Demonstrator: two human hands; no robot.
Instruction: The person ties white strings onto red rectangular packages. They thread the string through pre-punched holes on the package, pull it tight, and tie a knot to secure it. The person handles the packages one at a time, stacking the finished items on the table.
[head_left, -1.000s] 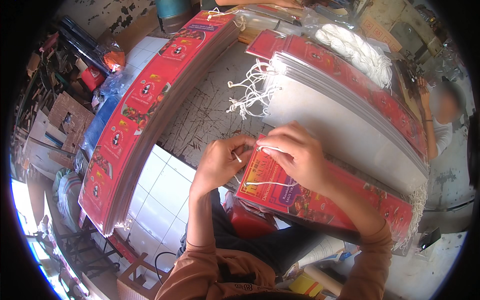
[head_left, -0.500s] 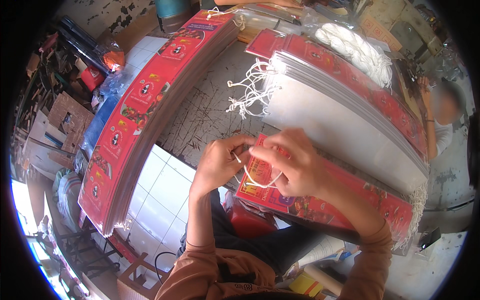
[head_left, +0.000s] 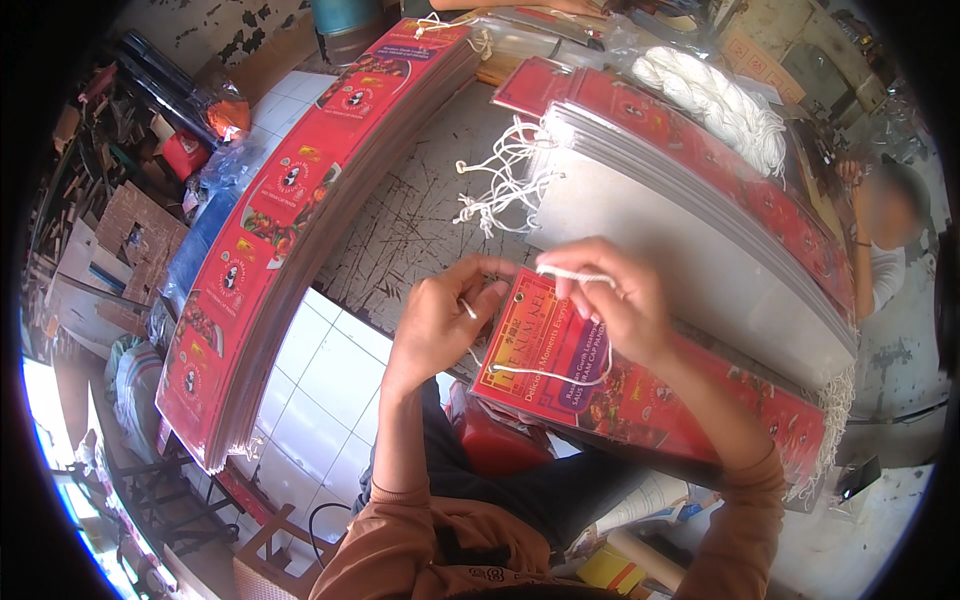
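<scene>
A stack of long red printed panels (head_left: pixel 690 410) lies in front of me, its near end between my hands. A white cord (head_left: pixel 590 383) comes out of a hole at that end and loops over the print. My right hand (head_left: pixel 622 305) is closed in a pinch on the cord, just above the panel's far corner. At the panel's left edge my left hand (head_left: pixel 440 325) has its thumb and fingers closed on another length of cord, a short end sticking out. An eyelet shows at the corner between the hands.
Behind the panels stands a thick stack of white-backed boards (head_left: pixel 640 230) with knotted cords (head_left: pixel 510 180) at one end. A white cord skein (head_left: pixel 710 105) rests on top. To the left lies another long red panel stack (head_left: pixel 290 190). A person (head_left: pixel 885 230) sits at far right.
My right hand has moved right and slightly up, pulling the cord into a wider loop and uncovering the panel's end. My left hand has stayed nearly in place.
</scene>
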